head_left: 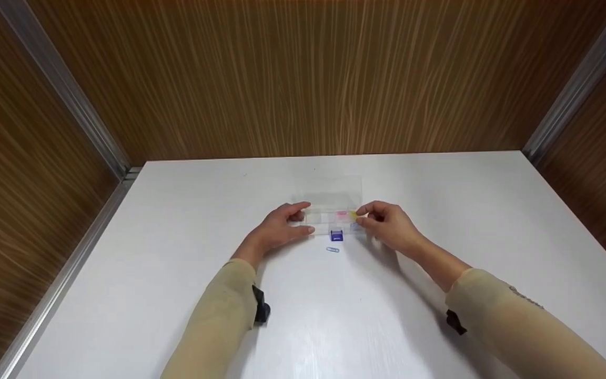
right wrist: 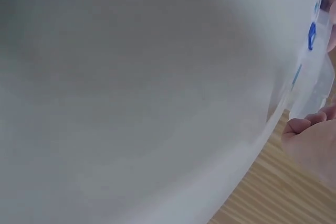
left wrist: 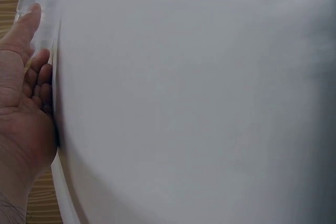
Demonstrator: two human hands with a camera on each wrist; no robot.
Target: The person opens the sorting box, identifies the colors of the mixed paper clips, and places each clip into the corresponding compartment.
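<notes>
A clear plastic compartment box (head_left: 320, 229) lies on the white table, its clear lid (head_left: 334, 192) laid back on the far side. My left hand (head_left: 280, 223) grips the box's left end, thumb on the near edge and index finger along the far one. At the right end, the thumb and index finger of my right hand (head_left: 390, 225) pinch at a small yellow piece (head_left: 353, 215). Beside that, a pink piece (head_left: 341, 214) shows in the back row. A small purple piece (head_left: 336, 236) sits at the near edge, with a blue paper clip (head_left: 333, 250) in front of it.
The white table (head_left: 303, 316) extends all around the box. Wood-grain panels (head_left: 324, 79) stand behind and at both sides, joined by metal corner posts (head_left: 66, 79). Black straps (head_left: 261, 305) sit on both sleeves.
</notes>
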